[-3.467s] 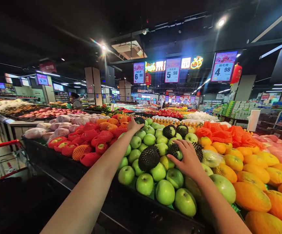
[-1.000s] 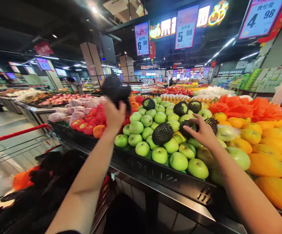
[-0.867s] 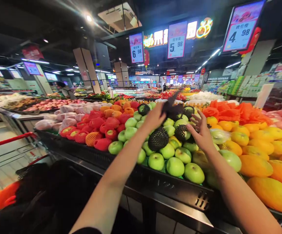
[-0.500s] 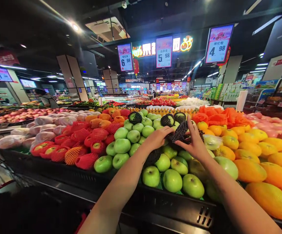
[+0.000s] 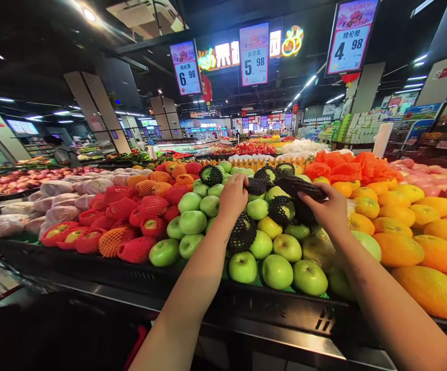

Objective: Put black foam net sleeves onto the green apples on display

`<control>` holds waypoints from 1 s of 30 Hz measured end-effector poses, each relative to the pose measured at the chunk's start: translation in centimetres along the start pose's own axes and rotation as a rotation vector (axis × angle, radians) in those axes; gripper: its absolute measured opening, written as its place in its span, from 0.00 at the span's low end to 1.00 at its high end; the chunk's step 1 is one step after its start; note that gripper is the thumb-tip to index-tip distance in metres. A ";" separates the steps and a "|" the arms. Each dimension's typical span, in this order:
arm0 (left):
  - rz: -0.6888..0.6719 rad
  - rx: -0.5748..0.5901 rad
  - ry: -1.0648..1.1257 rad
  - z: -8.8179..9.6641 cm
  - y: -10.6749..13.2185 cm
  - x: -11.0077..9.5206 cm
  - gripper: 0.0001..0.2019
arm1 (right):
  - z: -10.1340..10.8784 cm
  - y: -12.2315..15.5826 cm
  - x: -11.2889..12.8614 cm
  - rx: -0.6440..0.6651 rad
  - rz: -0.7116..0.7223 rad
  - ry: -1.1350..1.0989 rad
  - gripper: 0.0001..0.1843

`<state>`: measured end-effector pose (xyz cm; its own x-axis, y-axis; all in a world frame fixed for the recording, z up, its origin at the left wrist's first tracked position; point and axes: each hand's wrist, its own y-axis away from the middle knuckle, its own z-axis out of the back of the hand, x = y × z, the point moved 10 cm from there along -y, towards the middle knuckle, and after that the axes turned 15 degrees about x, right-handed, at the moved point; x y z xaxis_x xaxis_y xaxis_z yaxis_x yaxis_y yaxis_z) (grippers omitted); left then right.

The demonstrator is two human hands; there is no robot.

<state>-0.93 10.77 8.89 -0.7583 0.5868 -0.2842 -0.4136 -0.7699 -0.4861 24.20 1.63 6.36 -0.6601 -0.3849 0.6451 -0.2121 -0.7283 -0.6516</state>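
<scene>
My right hand (image 5: 329, 205) is closed around a bundle of black foam fruit nets (image 5: 299, 188), flattened together above the green apples (image 5: 277, 271). To its left, my left hand (image 5: 234, 194) pinches a single black foam net (image 5: 256, 186); its fingertips are partly hidden. Between and below the hands, a green apple in a black foam net (image 5: 281, 209) sits on the pile. Another netted apple (image 5: 242, 232) lies beside my left wrist. Farther back is a netted green apple (image 5: 210, 175) at the left of the heap.
Red-netted apples (image 5: 138, 206) and white-wrapped fruit (image 5: 63, 198) fill the left of the display. Oranges (image 5: 397, 237) lie on the right, with orange-red foam nets (image 5: 350, 167) behind them. The black crate edge (image 5: 277, 309) runs along the front. Price screens (image 5: 254, 54) hang overhead.
My hands have moved apart, the left one leftward with a single black net and the right one rightward with the bundle. The view has shifted slightly, and the netted apple between them now shows.
</scene>
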 end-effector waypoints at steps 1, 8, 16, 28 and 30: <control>0.010 0.086 -0.053 -1.1 -0.2 0.1 0.13 | 0.1 0.0 -0.2 -0.010 -0.019 -0.002 0.23; 0.037 0.279 -0.161 -3.9 0.1 0.6 0.11 | 2.5 1.6 3.1 -0.205 0.137 0.035 0.24; 0.024 0.343 -0.197 -3.7 0.5 -0.1 0.14 | -8.0 5.6 10.6 0.474 0.677 0.365 0.18; 0.108 0.686 -0.127 -4.0 1.1 2.1 0.17 | -17.1 7.0 9.2 0.805 0.447 0.475 0.59; 0.188 0.684 -0.126 -3.5 1.2 3.4 0.16 | -18.2 6.3 9.3 0.863 0.368 0.438 0.57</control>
<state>-2.25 12.73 4.45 -0.8829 0.4270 -0.1951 -0.4621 -0.8640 0.1999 3.60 3.82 0.98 -0.8206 -0.5517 0.1492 0.5307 -0.8325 -0.1594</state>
